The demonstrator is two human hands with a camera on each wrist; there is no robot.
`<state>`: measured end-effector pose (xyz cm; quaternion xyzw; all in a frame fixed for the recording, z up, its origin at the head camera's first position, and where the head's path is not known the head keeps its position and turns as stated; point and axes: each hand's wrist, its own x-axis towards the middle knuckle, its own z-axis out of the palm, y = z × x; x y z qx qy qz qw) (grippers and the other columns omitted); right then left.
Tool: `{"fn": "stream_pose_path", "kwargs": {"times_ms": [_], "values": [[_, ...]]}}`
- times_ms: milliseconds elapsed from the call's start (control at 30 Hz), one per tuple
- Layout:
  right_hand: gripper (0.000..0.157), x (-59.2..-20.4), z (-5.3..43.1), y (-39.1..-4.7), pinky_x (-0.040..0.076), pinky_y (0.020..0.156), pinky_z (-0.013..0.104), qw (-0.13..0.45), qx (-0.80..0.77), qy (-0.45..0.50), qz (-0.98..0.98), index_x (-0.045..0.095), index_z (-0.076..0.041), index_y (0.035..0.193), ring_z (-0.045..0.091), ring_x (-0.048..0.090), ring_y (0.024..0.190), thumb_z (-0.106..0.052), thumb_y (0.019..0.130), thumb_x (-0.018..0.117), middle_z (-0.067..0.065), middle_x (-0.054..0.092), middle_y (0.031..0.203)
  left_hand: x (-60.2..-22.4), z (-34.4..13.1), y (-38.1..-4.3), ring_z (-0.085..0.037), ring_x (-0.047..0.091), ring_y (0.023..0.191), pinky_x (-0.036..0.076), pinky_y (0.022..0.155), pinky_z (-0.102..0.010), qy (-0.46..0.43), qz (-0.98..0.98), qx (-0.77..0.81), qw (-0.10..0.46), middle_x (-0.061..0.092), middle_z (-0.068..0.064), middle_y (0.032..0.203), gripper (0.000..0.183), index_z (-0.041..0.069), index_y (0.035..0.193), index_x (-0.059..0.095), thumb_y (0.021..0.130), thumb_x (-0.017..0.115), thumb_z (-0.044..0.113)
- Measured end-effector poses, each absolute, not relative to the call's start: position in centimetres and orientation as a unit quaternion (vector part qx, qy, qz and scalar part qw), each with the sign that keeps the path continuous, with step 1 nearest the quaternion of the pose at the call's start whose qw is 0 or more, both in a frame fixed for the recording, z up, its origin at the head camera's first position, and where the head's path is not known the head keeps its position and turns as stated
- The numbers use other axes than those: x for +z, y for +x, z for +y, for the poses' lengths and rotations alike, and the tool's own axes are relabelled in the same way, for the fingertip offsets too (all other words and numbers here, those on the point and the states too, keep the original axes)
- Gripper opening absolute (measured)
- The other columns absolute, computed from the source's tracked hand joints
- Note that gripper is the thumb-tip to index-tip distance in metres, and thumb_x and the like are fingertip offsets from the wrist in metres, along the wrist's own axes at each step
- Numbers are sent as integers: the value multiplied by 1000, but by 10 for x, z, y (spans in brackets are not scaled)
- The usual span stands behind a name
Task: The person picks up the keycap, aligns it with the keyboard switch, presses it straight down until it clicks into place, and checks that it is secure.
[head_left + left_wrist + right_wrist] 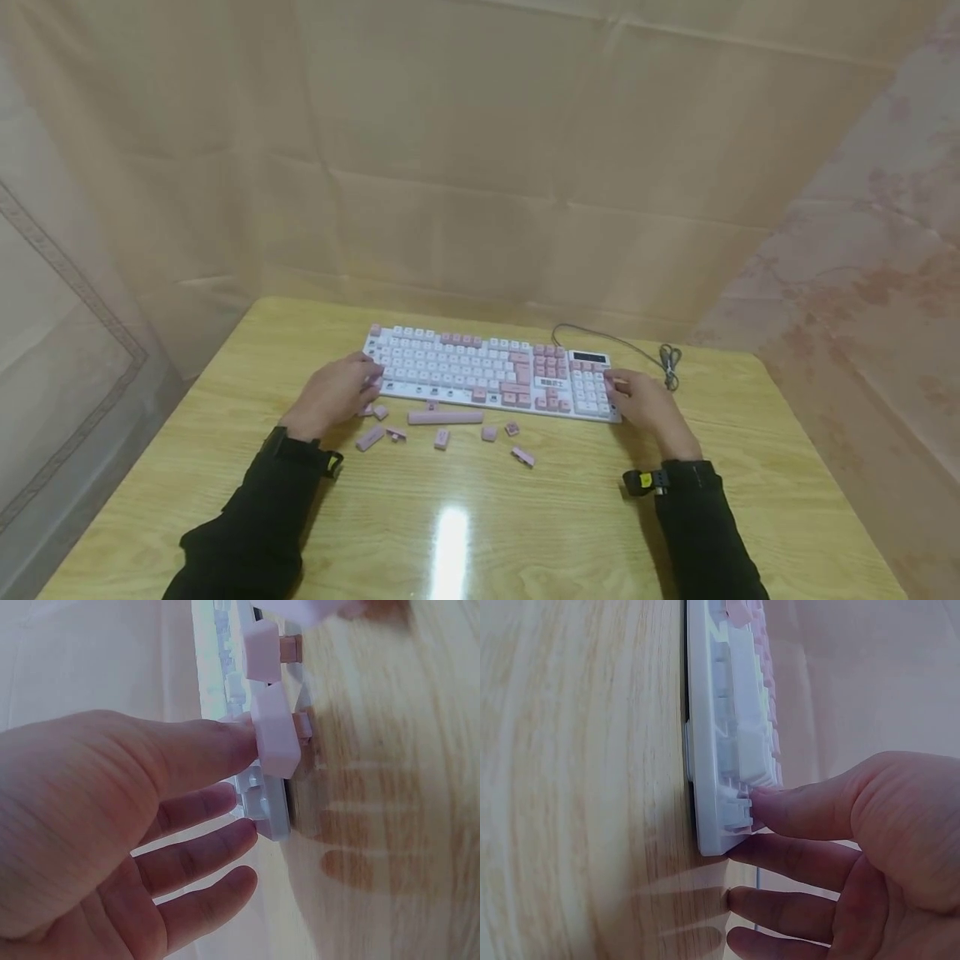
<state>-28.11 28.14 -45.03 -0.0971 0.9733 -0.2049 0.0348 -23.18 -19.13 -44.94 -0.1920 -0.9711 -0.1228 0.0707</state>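
Observation:
A white and pink keyboard (450,367) lies at the far side of the table, its left column and bottom row partly bare of keycaps. My left hand (335,393) holds its left end, the thumb towards the top and the fingers by the side edge. At the other end, my right hand (643,406) grips the right edge; in the right wrist view the thumb lies over the rim and the index finger touches the corner. Loose pink keycaps (442,438) are scattered in front, with a long pink space bar (446,417). Another keycap (274,735) stands close to my left thumb.
The grey cable (618,339) runs from the keyboard's back to a tied bundle (670,367) at the right. Beige cloth (480,167) hangs behind the wooden table (555,525). Light glares on the table's near part.

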Motion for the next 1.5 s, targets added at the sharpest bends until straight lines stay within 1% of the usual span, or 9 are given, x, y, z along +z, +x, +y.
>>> {"fn": "stream_pose_path", "kwargs": {"times_ms": [333,733,1067,1167,1233,1267,1400,1467,1500], "values": [[39,-448,279,-282,43,89,56,1,-203,-117,972,54,0,131,42,54,112,-15,95,53,28,58,122,-444,-195,-234,-30,60,96,50,81,-46,-196,-970,-117,83,62,-18,110,32,1,116,65,87,66,14],[43,-443,287,-278,40,93,57,6,-194,-121,973,50,1,134,43,53,112,-16,95,54,29,57,121,-449,-187,-235,-29,61,94,50,80,-45,-204,-967,-127,87,63,-16,108,31,1,114,66,86,66,13],[44,-452,285,-275,39,93,58,20,-213,-119,970,47,-1,136,43,54,112,-19,96,51,30,58,120,-455,-188,-233,-30,61,94,50,80,-45,-202,-968,-115,90,63,-17,107,30,-1,113,66,85,66,11],[44,-450,282,-274,42,89,58,-1,-195,-117,974,48,-1,135,42,58,106,-21,97,51,29,61,117,-455,-189,-232,-30,60,95,50,80,-45,-205,-968,-115,90,63,-17,108,31,-1,114,65,86,66,11],[44,-446,279,-272,47,78,54,-13,-192,-110,975,47,-3,137,38,62,87,-22,97,50,26,65,103,-455,-189,-232,-30,60,96,50,81,-45,-202,-969,-117,84,62,-17,109,32,-1,115,65,86,66,12],[45,-444,277,-272,48,73,52,-24,-194,-111,974,47,-4,137,36,61,78,-23,97,51,24,65,102,-455,-189,-232,-30,60,96,50,82,-45,-200,-969,-118,81,62,-17,109,32,-1,116,65,86,66,13],[43,-432,264,-270,47,78,50,-73,-224,-164,958,51,-7,134,35,60,88,-21,94,57,19,63,109,-454,-191,-232,-31,60,98,49,84,-46,-192,-971,-120,71,62,-17,111,33,-1,117,64,87,65,14],[41,-429,256,-270,42,91,52,-100,-230,-220,943,55,-7,130,36,56,108,-19,91,61,18,58,125,-454,-192,-232,-31,60,98,49,84,-46,-194,-971,-119,72,62,-18,111,33,-1,117,64,88,65,14],[40,-429,252,-269,40,95,52,-109,-231,-249,934,57,-6,128,36,52,116,-18,91,63,18,58,126,-454,-192,-232,-31,60,97,49,83,-46,-196,-971,-118,73,62,-18,110,33,-1,117,64,87,65,14]]}}
